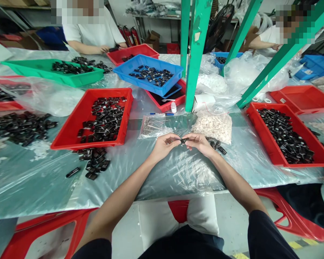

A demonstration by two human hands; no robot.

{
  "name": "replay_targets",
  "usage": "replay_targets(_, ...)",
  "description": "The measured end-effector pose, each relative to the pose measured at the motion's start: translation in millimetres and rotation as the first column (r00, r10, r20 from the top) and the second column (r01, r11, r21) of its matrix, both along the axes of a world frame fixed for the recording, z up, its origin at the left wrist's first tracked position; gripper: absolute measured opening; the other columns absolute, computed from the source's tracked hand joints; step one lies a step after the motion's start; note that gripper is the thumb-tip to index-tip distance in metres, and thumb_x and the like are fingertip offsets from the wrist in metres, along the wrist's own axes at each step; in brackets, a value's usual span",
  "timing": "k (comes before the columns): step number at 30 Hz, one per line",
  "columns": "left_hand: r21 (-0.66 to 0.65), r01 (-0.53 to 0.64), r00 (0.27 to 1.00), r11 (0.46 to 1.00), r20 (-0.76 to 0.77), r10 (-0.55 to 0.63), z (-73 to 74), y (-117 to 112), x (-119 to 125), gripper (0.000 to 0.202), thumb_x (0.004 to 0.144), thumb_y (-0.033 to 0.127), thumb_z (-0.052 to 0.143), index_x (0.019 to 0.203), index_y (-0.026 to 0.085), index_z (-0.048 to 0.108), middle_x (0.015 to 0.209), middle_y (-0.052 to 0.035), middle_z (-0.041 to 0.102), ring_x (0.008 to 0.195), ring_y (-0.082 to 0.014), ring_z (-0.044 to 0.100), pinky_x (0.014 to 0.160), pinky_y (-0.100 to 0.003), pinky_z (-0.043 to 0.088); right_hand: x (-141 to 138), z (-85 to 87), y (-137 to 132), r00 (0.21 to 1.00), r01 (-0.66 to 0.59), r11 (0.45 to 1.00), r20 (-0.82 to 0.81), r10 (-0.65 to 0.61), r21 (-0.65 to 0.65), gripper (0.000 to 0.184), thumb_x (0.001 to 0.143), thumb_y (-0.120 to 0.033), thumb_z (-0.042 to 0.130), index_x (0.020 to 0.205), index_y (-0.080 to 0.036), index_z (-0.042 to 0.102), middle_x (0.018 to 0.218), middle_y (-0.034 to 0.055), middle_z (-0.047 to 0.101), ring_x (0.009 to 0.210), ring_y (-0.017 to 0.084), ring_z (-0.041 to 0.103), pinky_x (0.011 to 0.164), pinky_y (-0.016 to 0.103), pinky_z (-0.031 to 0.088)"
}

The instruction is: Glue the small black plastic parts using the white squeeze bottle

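Between my two hands is a small glossy black part [184, 141], held over the plastic-covered table. My left hand [166, 143] pinches its left end with thumb and fingers. On the other end, the fingers of my right hand [198, 142] are closed in the same way. Several similar black parts [218, 146] lie just right of my right hand. Behind that hand sits a clear bag of small cream-coloured pieces [213, 126]. A flat bag of thin metal pins [153, 125] lies beyond my left hand.
A red tray [129, 118] of black parts stands at left, with loose black parts [95, 162] before it. Another red tray [267, 140] is at right. A green post [191, 72] rises behind a small white bottle [173, 107]. Co-workers sit across the table.
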State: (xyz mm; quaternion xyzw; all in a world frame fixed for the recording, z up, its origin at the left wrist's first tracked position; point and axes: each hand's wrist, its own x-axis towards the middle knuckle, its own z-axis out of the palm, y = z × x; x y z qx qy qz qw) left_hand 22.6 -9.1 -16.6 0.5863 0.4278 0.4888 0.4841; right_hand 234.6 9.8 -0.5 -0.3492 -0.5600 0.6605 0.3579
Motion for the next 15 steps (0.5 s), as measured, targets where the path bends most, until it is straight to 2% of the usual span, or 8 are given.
replay_targets(4,-0.087,-0.001,0.990,0.996,0.142,0.014,-1.5,-3.3,7.8,0.047,0.068,0.057,0.088,0.086,0.016,0.076,0.080,-0.0046,0.074,0.070,-0.0160,0.067,0.070,-0.029,0.052,0.4,2.0,-8.7,0.999,0.024,0.999,0.038,-0.025,0.033,0.039,0.075,-0.047,0.085,0.101,-0.019,0.074,0.069,0.0002,0.067,0.057,0.014,0.058,0.055,0.027,0.049)
replay_targets(6,-0.179,-0.020,0.973,0.984,0.225,0.061,-4.4,-2.8,12.4,0.055,0.067,0.065,0.085,0.087,0.014,0.075,0.076,-0.0034,0.071,0.066,-0.0146,0.064,0.064,-0.028,0.049,2.8,0.1,-12.5,0.995,0.034,0.997,0.094,-0.041,0.072,0.038,0.079,-0.048,0.083,0.104,-0.021,0.074,0.067,0.0009,0.067,0.057,0.015,0.058,0.056,0.030,0.051)
replay_targets(9,-0.280,-0.051,0.948,0.959,0.288,0.134,-8.7,7.6,12.4,0.064,0.068,0.074,0.078,0.086,0.012,0.074,0.073,-0.0030,0.067,0.061,-0.0126,0.060,0.054,-0.025,0.037,6.7,-8.0,-7.1,0.978,0.037,0.991,0.199,-0.063,0.132,0.041,0.078,-0.053,0.082,0.104,-0.022,0.076,0.075,0.0067,0.073,0.060,0.021,0.063,0.055,0.034,0.055)
replay_targets(12,-0.265,-0.082,0.932,0.961,0.320,0.168,-8.0,17.5,5.8,0.061,0.073,0.073,0.075,0.083,0.013,0.074,0.072,-0.0016,0.066,0.060,-0.0115,0.059,0.060,-0.026,0.042,4.7,-16.8,1.9,0.947,0.031,0.981,0.309,-0.089,0.189,0.048,0.073,-0.061,0.082,0.102,-0.023,0.080,0.076,0.0101,0.076,0.056,0.023,0.063,0.055,0.038,0.058)
replay_targets(15,-0.243,-0.160,0.927,0.957,0.296,0.230,-5.8,18.9,0.1,0.054,0.083,0.067,0.071,0.082,0.013,0.074,0.073,-0.0016,0.066,0.062,-0.0120,0.057,0.067,-0.029,0.048,-1.5,-20.1,1.4,0.926,0.051,0.961,0.348,-0.148,0.273,0.051,0.071,-0.066,0.080,0.097,-0.022,0.081,0.075,0.0111,0.077,0.058,0.026,0.067,0.052,0.038,0.059)
